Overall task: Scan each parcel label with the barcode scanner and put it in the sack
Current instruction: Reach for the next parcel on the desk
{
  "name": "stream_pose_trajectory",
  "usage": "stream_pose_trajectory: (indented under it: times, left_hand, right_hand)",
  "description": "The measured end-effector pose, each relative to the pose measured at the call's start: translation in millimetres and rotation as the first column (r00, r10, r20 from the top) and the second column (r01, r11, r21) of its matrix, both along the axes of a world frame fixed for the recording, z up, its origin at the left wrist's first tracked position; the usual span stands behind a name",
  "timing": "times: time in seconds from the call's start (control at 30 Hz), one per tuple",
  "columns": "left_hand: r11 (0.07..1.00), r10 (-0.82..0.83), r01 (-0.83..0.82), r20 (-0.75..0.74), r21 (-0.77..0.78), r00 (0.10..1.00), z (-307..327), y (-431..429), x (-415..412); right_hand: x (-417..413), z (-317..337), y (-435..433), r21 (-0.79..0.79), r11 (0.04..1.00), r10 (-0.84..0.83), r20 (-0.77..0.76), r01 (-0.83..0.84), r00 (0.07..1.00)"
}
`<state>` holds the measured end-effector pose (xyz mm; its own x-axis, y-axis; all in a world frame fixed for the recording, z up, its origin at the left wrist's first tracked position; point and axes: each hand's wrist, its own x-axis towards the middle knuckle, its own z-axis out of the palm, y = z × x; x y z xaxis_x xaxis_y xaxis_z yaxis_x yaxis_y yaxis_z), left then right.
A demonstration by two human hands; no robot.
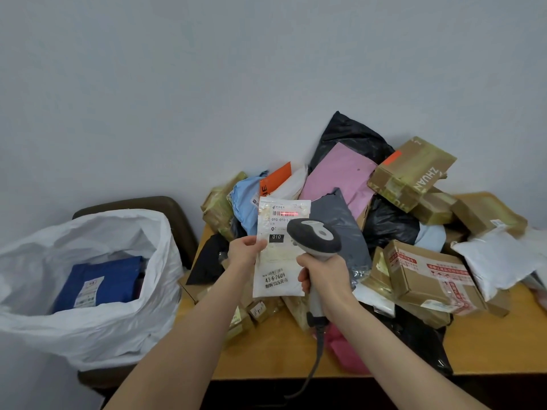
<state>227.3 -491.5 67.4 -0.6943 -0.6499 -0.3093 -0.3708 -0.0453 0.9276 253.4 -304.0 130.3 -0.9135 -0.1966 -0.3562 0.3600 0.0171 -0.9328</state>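
Right hand [325, 278]: fingers wrapped fully round the handle of the barcode scanner [314, 239]. The scanner is held upright, its head pointing away from the person. A grey cable [317, 350] runs from the base of the handle down past the front edge of the worktop [266, 359].

Left hand [244, 251]: pinches the left edge of a white parcel [279, 282], thumb on the front face, fingers behind and out of sight. The parcel is held upright above the worktop, just beyond the scanner head, which covers part of its right side. Its label [281, 220] faces the camera. A red scan line [288, 213] lies across the barcode near the top of the label.

Behind and to the right of both hands, a pile [384, 202] of parcels covers most of the worktop: brown cartons plus black, pink, grey, pale blue and white bags. One carton [429, 276] with red-and-white tape lies near the right forearm.

The sack [59, 321], white with its mouth open, sits on a dark chair [168, 211] just left of the worktop. A blue parcel [109, 279] with a white label lies inside it.
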Motion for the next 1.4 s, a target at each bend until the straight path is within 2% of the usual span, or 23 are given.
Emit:
stream_pose_trajectory:
  times: [0.5, 0.83, 0.97, 1.2, 1.3, 1.4]
  left_hand:
    - [0.997, 0.080, -0.080, -0.004, -0.002, 0.997, 3, 1, 1]
    - [0.989, 0.142, -0.142, -0.004, -0.050, 0.990, 10, -22, 23]
    - [0.966, 0.237, -0.239, -0.034, -0.100, 0.971, 22, -70, 50]
    - [0.819, 0.460, -0.446, -0.054, -0.360, 0.887, 25, -226, 91]
    - [0.740, 0.509, -0.474, -0.064, -0.477, 0.859, 23, -310, 103]
    - [0.711, 0.530, -0.432, 0.020, -0.555, 0.848, 4, -397, 118]
  right_hand:
    - [-9, 2, 4, 0.012, 0.998, 0.061, 0.016, -0.061, 0.998]
    - [-17, 5, -28, -0.118, 0.972, 0.208, 0.021, -0.204, 0.978]
    - [-14, 12, -86, -0.181, 0.950, 0.269, 0.065, -0.254, 0.961]
    - [-4, 8, -231, -0.213, 0.924, 0.344, 0.100, -0.318, 0.934]
    - [-5, -8, -313, -0.173, 0.938, 0.323, 0.121, -0.300, 0.939]
    - [-6, -27, -388, -0.147, 0.946, 0.313, 0.171, -0.290, 0.934]
